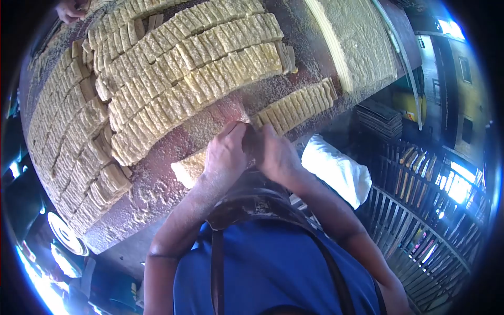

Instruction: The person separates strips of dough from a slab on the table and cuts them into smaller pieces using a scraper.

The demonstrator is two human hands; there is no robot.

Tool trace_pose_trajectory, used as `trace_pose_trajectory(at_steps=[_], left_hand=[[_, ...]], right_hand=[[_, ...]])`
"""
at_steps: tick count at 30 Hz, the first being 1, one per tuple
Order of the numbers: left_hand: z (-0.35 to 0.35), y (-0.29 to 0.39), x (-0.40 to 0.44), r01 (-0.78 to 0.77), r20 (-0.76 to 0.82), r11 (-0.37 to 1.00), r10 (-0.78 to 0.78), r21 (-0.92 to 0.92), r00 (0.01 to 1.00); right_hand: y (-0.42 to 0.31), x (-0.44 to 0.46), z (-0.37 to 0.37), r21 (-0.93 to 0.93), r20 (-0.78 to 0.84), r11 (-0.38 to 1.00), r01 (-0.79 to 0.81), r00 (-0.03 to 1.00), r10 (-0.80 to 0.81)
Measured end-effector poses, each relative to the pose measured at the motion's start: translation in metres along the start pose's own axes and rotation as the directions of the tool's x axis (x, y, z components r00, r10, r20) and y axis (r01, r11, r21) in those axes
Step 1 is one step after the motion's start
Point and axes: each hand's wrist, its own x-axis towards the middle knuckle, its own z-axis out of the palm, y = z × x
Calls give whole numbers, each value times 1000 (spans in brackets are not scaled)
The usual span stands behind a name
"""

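Note:
Both hands meet at the table's near edge, close to my apron. My left hand (227, 149) is closed, fingers curled in toward the other hand; what they pinch is hidden. My right hand (278, 157) is slightly blurred, its fingers also curled, and a dark gap lies between the two. Just beyond my right hand runs a short row of yellowish, crumb-coated cut strips (296, 107). Beside my left wrist lies another crumb-coated piece (190, 168), partly covered by the forearm. Longer rows of similar strips (199, 86) stand side by side farther in.
Loose crumbs cover the reddish-brown table (147, 197). A wide crumb-topped slab (362, 42) lies at the far right. Below the edge sit a white sack (336, 170), stacked dark trays (380, 121) and a metal railing (415, 226). Another person's hand (71, 10) shows at top left.

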Motion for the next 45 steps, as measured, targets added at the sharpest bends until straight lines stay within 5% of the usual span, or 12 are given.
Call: trace_pose_trajectory(at_steps=[6,9,13,16,22,27,33,36,43,45], left_hand=[[-10,-5,-11,-57,-8,994,56,-97,998],[-11,-8,-7,-63,22,995,65,-79,998],[-9,-8,-7,-29,43,997,32,-70,999],[-11,-10,-10,-37,30,999,38,-35,999],[-19,-14,-19,-25,5,998,26,-63,1000],[-16,-21,-16,-68,24,996,69,-59,997],[-23,-21,-16,-9,72,998,4,70,997],[-26,-20,-17,-59,1,996,59,-73,998],[-28,-24,-23,-97,2,994,97,-47,995],[-30,-22,-25,-77,22,995,78,-71,997]], right_hand=[[-29,-46,-38,47,-21,999,2,1000,-1],[-33,-51,-31,-88,67,992,-86,993,92],[-19,-20,-9,15,121,998,-65,991,63],[-14,-6,10,-93,56,996,-8,998,13],[-42,-51,-31,59,-37,998,16,999,-14],[-45,-56,-26,-52,110,992,-113,987,118],[-20,-6,24,-72,62,997,8,998,-3],[-29,-21,-7,2,-17,999,39,999,-39],[-55,-61,-18,21,35,1000,-8,999,7],[-65,-63,-27,30,176,990,-139,976,132]])
